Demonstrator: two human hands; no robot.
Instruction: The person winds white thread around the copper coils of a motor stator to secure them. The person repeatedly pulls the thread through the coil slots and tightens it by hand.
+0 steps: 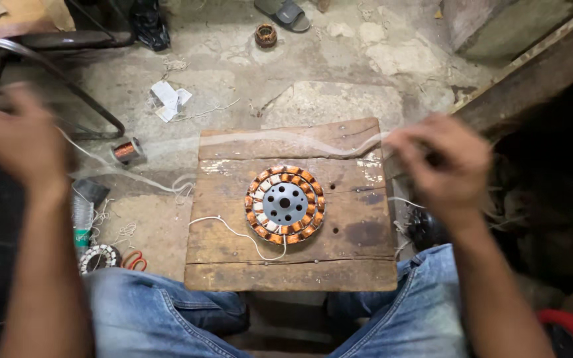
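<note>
Plainly, with both hands raised well apart above the wooden bench [290, 265], left hand [14, 136] and right hand [442, 162] each pinching the blurred white cord [286, 142], a jerk could drag the copper-wound stator [284, 204], lying mid-bench, or snap its loose lead [233, 232].

Light falls soft and even on the wooden board [286, 258], brightest on the concrete floor [339, 73] just beyond its far edge. To the right of the board the recess sinks into near black; the lower left corner is dark too. The stator [284, 204] at the board's centre is sharp, its copper coils glinting faintly. Both hands are smeared by motion blur: the left hand [18, 136] heavily, the right hand [442, 162] less so, and the white string [286, 142] between them is a pale streak. Straight lines bend slightly near the frame edges
</note>
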